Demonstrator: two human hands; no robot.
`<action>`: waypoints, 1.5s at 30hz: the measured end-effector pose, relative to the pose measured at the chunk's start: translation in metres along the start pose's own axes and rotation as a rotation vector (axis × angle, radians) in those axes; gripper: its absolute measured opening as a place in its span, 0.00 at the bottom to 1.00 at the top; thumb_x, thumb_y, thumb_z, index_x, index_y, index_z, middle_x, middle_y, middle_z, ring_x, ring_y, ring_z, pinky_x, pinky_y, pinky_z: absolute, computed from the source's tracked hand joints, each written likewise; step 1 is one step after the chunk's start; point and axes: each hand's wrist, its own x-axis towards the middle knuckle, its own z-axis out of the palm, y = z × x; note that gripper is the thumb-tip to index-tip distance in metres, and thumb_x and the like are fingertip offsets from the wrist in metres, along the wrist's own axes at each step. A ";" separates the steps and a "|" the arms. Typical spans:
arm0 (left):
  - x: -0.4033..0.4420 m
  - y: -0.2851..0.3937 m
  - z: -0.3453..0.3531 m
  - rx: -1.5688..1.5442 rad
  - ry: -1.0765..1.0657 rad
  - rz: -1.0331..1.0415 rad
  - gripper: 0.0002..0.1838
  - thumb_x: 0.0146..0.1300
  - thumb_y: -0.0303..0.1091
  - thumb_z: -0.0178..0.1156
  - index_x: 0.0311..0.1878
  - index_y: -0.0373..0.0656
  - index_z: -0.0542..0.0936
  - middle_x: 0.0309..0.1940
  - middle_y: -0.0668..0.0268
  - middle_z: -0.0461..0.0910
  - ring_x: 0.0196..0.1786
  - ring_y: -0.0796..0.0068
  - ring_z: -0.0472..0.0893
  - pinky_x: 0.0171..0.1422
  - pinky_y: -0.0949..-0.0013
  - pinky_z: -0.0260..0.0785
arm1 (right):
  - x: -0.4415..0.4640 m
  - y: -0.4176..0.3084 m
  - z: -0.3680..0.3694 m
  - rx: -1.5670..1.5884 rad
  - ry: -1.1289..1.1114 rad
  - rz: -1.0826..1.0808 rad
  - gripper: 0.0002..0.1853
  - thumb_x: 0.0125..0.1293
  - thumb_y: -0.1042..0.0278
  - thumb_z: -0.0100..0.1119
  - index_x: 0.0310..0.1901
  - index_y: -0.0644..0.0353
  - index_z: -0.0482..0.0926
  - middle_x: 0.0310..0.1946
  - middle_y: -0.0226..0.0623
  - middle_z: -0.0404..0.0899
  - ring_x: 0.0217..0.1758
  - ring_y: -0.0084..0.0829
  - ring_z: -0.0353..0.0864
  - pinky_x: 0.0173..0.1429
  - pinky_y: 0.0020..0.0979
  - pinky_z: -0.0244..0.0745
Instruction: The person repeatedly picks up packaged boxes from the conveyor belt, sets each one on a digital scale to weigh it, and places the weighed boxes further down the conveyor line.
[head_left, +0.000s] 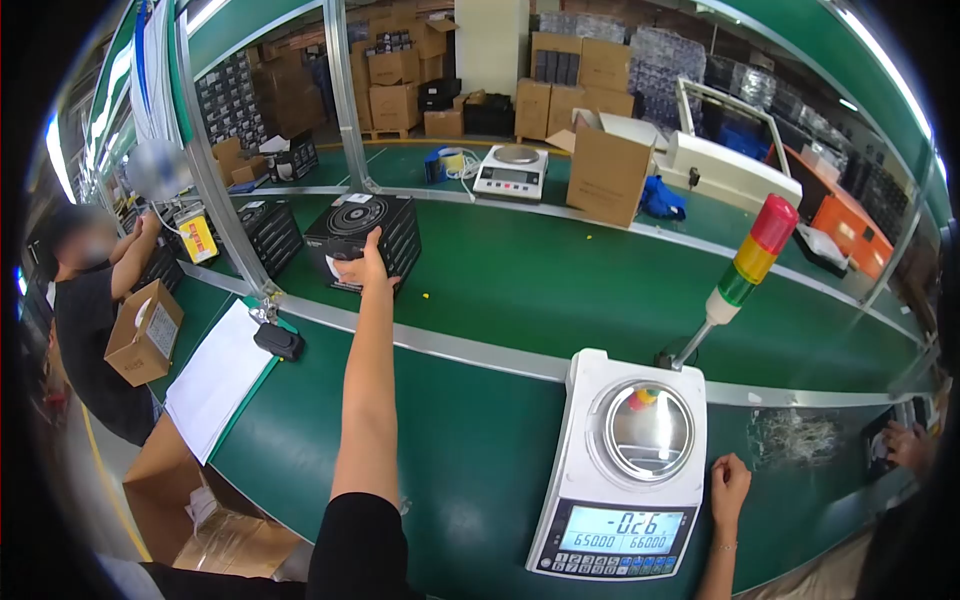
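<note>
Apparently cardboard, the black box (404, 240) sits on the green belt (500, 270) beyond the metal rail (470, 352), at the far end of the outstretched left arm. Ridged side suggests several flat boxes stacked; cannot be sure. Printed top, round dark motif, crisp corners. Judged stiff and moderately weighty, contents unseen; the smooth printed skin may slide a little under dry fingers, and its edges would likely dent if knocked. Best hold, I think: low on two opposite sides, so that any separate layers stay square. Left hand (368, 268) lies spread on the near side by the corner, one finger up at the top edge; whether it grips or merely presses, cannot tell. Just left along the belt, similar black boxes (272, 238), same ridged flank. Nearer, on the smooth green table (460, 450), a white scale (578, 440): hard plastic body, round mirror-bright steel pan (648, 432), lit display. Right hand (732, 485) beside it, folded loosely, nothing showing in it. Behind the scale, a banded signal light (753, 250), glossy plastic in red, yellow, green. Rightward, crinkled clear scraps (795, 437), then another person's hand (908, 447). Far left, limp white paper (215, 375); across the belt, a matte brown carton (608, 178).
</note>
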 end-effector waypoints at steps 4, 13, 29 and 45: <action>-0.011 -0.012 -0.008 -0.167 -0.088 0.047 0.57 0.42 0.42 0.71 0.70 0.59 0.41 0.67 0.61 0.45 0.65 0.49 0.56 0.49 0.34 0.68 | -0.001 0.000 -0.001 0.016 0.008 -0.005 0.05 0.52 0.74 0.50 0.21 0.61 0.71 0.17 0.36 0.69 0.23 0.34 0.67 0.33 0.34 0.58; -0.007 -0.040 -0.073 -0.561 -0.513 -0.012 0.43 0.49 0.41 0.65 0.66 0.56 0.52 0.61 0.63 0.59 0.60 0.54 0.62 0.51 0.39 0.66 | 0.000 0.006 -0.003 -0.005 0.002 -0.008 0.04 0.52 0.73 0.51 0.22 0.58 0.72 0.17 0.34 0.69 0.24 0.34 0.67 0.35 0.34 0.56; -0.295 0.072 -0.152 -0.090 -1.343 -0.658 0.37 0.56 0.52 0.49 0.64 0.36 0.60 0.62 0.48 0.62 0.63 0.44 0.63 0.59 0.34 0.60 | -0.005 -0.002 -0.012 0.033 0.039 -0.057 0.03 0.52 0.72 0.51 0.23 0.56 0.72 0.18 0.31 0.69 0.26 0.32 0.69 0.37 0.33 0.57; -0.340 0.082 -0.108 0.503 -1.578 -0.436 0.33 0.60 0.46 0.50 0.65 0.41 0.57 0.61 0.52 0.63 0.59 0.52 0.69 0.57 0.41 0.66 | -0.007 0.005 -0.011 0.030 0.055 -0.075 0.02 0.51 0.73 0.52 0.23 0.57 0.73 0.20 0.32 0.72 0.28 0.34 0.70 0.38 0.35 0.58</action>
